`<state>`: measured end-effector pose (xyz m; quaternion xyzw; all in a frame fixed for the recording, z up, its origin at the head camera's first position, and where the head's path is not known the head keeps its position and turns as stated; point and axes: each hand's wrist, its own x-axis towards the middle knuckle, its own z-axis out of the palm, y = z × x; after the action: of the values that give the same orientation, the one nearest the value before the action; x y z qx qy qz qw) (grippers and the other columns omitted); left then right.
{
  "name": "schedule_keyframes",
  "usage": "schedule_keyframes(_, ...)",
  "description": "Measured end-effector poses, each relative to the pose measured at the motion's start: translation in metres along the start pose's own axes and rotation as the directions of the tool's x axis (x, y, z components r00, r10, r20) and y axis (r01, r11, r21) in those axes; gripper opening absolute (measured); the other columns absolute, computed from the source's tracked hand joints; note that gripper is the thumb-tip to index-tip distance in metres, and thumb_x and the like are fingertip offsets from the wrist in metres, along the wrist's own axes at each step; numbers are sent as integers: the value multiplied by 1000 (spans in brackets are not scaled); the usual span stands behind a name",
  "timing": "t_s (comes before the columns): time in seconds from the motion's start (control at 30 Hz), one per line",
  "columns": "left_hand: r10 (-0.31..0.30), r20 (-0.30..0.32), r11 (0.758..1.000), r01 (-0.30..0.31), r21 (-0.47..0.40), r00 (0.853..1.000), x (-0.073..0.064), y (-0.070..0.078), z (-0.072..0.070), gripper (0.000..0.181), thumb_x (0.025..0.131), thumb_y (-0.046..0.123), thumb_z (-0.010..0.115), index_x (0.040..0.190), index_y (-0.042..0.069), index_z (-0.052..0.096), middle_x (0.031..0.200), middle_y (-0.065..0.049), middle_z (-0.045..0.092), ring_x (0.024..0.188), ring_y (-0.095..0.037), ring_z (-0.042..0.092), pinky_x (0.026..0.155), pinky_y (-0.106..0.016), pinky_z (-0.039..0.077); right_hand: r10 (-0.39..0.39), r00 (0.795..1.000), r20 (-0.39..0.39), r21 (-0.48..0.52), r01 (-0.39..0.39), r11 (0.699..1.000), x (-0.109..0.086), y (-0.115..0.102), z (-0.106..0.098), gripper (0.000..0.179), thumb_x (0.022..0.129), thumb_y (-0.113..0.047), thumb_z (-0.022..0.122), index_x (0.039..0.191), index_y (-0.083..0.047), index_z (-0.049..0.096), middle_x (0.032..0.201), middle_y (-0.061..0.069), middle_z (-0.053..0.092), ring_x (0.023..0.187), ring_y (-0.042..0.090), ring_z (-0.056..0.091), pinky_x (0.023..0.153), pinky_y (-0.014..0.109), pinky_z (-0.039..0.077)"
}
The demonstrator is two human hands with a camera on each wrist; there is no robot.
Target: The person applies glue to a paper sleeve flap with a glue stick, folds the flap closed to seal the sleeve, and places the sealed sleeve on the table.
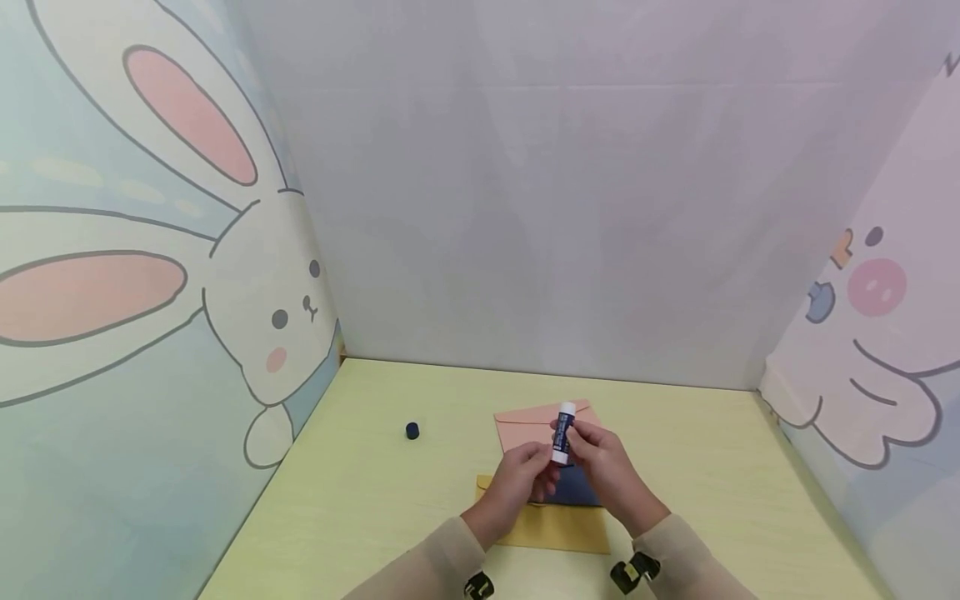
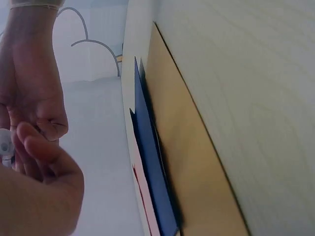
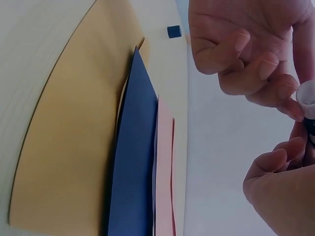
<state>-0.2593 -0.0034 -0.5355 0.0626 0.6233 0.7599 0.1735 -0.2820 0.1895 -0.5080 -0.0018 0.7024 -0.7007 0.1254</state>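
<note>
A glue stick [image 1: 562, 435] with a dark blue label and white ends is held upright between both hands in the head view. My right hand [image 1: 606, 475] grips its barrel between thumb and fingers. At its lower white end, my left hand [image 1: 517, 483] pinches with thumb and forefinger, the other fingers curled below. The left wrist view catches only a white end of the stick [image 2: 6, 142] at its edge. Beneath the hands lie a pink envelope [image 1: 517, 432], a navy envelope [image 1: 577, 487] and a yellow-brown envelope [image 1: 555, 529], overlapping; the hands hide part of them.
A small dark blue cap [image 1: 412, 431] stands on the pale yellow table [image 1: 360, 500], left of the envelopes. Behind the table hangs a grey-white backdrop [image 1: 540, 233]. Side panels with cartoon animals [image 1: 277, 275] border it left and right.
</note>
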Motion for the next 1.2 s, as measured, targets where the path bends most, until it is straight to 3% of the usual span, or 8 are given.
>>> schedule_keyframes(0.1,114,-104,974,-90,210,988,-3,2,4,32,116,38,78,113,6,74,94,3,71,77,-9,64,70,-22,53,5,1000,-9,-5,-5,1000,0,1,0,43,127,-15,53,159,10,64,130,-3,76,112,15,63,100,24,54)
schedule_keyframes(0.33,322,-167,796,-171,581,932,-5,3,9,43,100,42,98,92,13,67,79,8,64,66,2,52,60,-18,43,0,1000,-3,-34,0,999,0,4,2,43,124,-16,59,157,10,67,140,4,80,118,13,72,104,21,60)
schedule_keyframes(0.53,356,-150,776,-202,598,922,-6,2,9,44,102,39,96,90,11,66,78,7,62,66,3,50,61,-16,43,7,1000,-7,-40,-7,999,0,4,2,42,125,-14,58,158,10,66,133,3,80,117,15,72,102,21,61)
schedule_keyframes(0.73,252,-77,897,-203,393,965,-3,3,5,32,112,32,85,100,5,73,88,0,69,74,-2,57,67,-17,48,1,1000,-9,-28,-1,1000,-2,2,2,43,126,-16,55,159,11,64,137,5,77,116,15,67,100,22,59)
schedule_keyframes(0.83,116,-12,976,-112,186,993,-3,3,3,32,120,30,72,113,-2,76,94,-1,71,80,-8,59,69,-20,48,-3,1000,-9,-11,3,1000,-3,1,1,42,127,-16,53,157,11,65,134,3,77,110,18,64,97,26,57)
schedule_keyframes(0.9,19,54,1000,-20,19,998,-3,2,2,36,125,30,62,121,-3,76,99,-1,72,83,-12,59,70,-22,47,-2,1000,-4,-3,2,1000,-3,0,2,43,127,-17,53,157,10,66,133,1,77,111,18,64,100,26,56)
schedule_keyframes(1.07,-130,267,934,208,-291,955,-4,0,1,42,130,39,38,125,12,70,108,4,66,92,-11,54,76,-23,42,2,1000,20,-4,-2,1000,-6,-2,3,45,127,-19,51,161,9,64,144,0,79,128,16,68,117,27,50)
schedule_keyframes(1.2,-141,344,906,261,-333,928,-4,1,1,43,130,43,32,123,18,66,109,7,63,93,-10,51,77,-24,39,2,1000,30,1,-2,1000,-6,-3,3,46,128,-20,50,161,10,62,147,1,79,135,16,67,119,24,49)
